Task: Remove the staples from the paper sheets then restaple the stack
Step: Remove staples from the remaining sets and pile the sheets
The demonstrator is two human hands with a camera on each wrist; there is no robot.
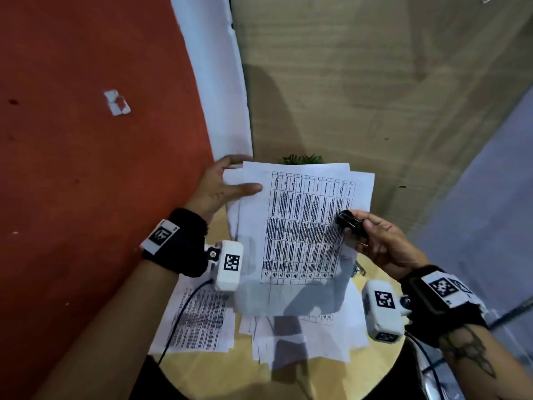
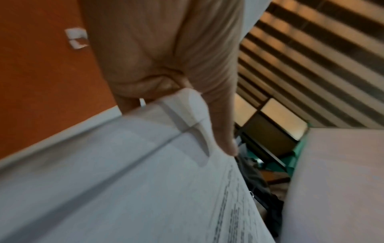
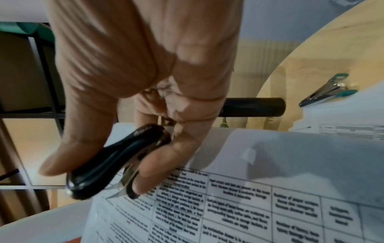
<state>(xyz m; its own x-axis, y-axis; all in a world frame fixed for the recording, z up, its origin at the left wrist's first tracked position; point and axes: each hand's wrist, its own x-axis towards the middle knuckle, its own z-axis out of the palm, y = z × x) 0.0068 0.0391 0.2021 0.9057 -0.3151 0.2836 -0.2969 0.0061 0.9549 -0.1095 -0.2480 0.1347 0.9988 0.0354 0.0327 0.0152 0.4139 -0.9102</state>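
My left hand (image 1: 233, 183) holds a stack of printed sheets (image 1: 302, 226) up above the table, thumb on top and fingers behind its far left corner. In the left wrist view the thumb (image 2: 220, 131) presses on the top sheet (image 2: 124, 180). My right hand (image 1: 372, 232) grips a black staple remover (image 1: 349, 222) at the stack's right edge. In the right wrist view the staple remover (image 3: 116, 157) is pinched between thumb and fingers, and its metal claw tip touches the top sheet (image 3: 249, 213) near a corner of the printed grid. I cannot make out a staple.
More printed sheets (image 1: 199, 321) lie spread on the round wooden table (image 1: 230, 370) under the held stack. A teal and metal stapler (image 3: 328, 92) lies at the table's right, beside the papers. A small green plant (image 1: 302, 159) stands behind the stack. A red wall (image 1: 86, 140) is on the left.
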